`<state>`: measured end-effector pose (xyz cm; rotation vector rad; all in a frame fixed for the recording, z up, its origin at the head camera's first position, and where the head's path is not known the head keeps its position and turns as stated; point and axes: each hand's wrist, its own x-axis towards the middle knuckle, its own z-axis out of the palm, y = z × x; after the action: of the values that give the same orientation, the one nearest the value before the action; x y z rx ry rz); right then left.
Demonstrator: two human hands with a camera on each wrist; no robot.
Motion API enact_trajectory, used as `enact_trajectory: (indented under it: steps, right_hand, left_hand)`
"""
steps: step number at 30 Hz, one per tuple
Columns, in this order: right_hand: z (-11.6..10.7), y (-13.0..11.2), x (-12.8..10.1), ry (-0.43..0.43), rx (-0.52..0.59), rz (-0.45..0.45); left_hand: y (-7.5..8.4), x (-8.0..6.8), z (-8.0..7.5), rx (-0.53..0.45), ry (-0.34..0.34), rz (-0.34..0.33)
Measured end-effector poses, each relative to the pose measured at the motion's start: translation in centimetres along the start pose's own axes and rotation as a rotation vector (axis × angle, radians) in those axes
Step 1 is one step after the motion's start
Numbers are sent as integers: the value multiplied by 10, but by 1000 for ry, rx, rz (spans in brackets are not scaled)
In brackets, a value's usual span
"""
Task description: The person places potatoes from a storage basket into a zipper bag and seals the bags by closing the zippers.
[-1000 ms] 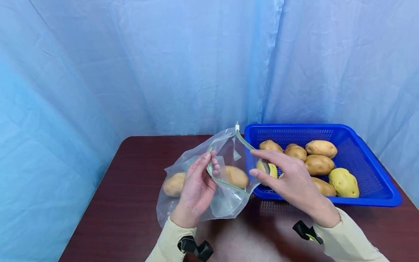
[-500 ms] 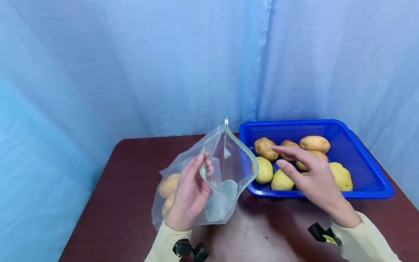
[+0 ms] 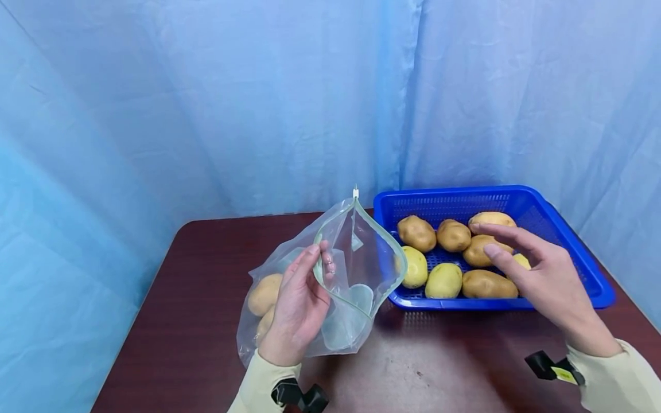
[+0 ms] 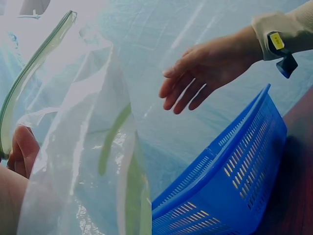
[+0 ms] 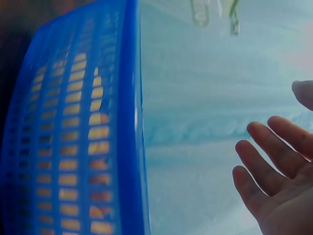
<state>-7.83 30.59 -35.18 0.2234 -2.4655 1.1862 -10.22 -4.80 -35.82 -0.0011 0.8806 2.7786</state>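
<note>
My left hand pinches the green-edged rim of a clear zip bag, thumb outside and fingers inside its open mouth. Two potatoes show through the bag's left side, partly behind the hand. A white slider sits at the top corner of the mouth. My right hand hovers over the right part of a blue basket, fingers spread and holding nothing. Under and beside it in the basket lie brown potatoes and yellowish ones. In the left wrist view the right hand hangs above the basket rim.
The basket stands on a dark red-brown table, right of the bag, whose mouth overlaps the basket's left edge in the head view. Behind the table hangs a light blue curtain. Black wrist cameras sit on both sleeves.
My right hand has left the bag's rim and moved right over the basket. The potato seen through the bag's mouth has slid down beside the other. My left hand keeps its pinch.
</note>
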Motion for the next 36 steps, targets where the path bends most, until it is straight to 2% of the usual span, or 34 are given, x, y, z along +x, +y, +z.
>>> enact_trajectory:
  steps: [4,11,20,28,36]
  right_hand:
    - [-10,13,0,-3,-8,50]
    - [-22,29,0,0,-26,72]
    - [-33,49,3,-42,-67,117]
    - [-35,67,5,-180,-111,152]
    - [-34,80,11,-301,-118,120]
  left_hand:
    - [0,0,0,-7,-1,-2]
    - [0,-1,-1,-8,-4,-3]
    - [0,-1,-2,-13,-4,-10]
    - [1,0,-2,-7,-9,-10]
    - [0,0,-2,2,-6,-11]
